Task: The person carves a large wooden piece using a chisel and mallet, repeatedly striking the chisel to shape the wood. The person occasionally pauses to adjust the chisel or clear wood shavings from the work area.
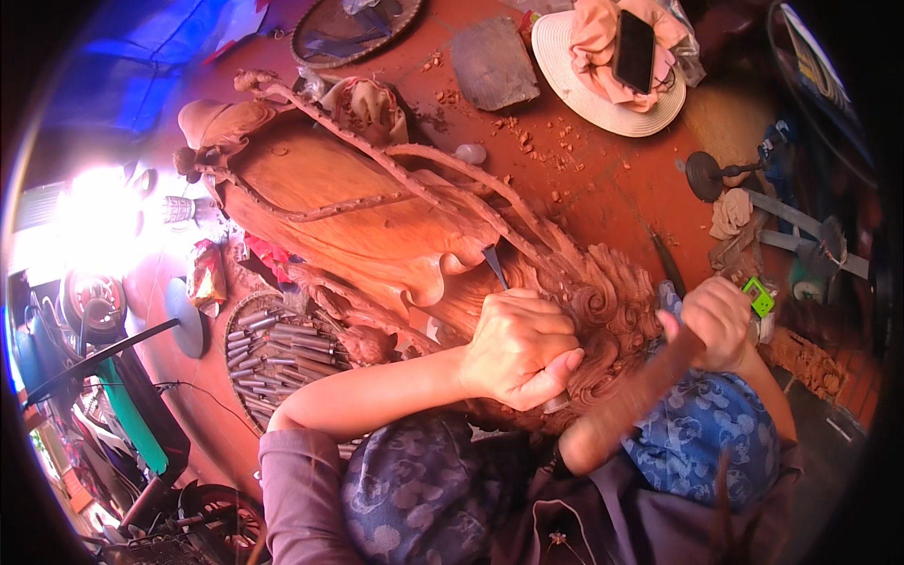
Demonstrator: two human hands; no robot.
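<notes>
A large reddish wooden carving (377, 221) lies on the floor in front of me, with curling scrollwork at its near end (612, 301). My left hand (518, 348) is closed around a metal chisel (495, 266), whose blade tip rests on the carved wood. My right hand (718, 325) grips a wooden mallet (626, 405), which is blurred and angled down toward the left hand. A green wrist device sits by the right hand.
A round tray of several metal chisels (273, 353) lies to the left. At the back sit a white hat (603, 89) with cloth and a dark phone (635, 49), a flat stone slab (492, 61), and wood chips on the red floor (584, 179). Fan stands stand at left and right.
</notes>
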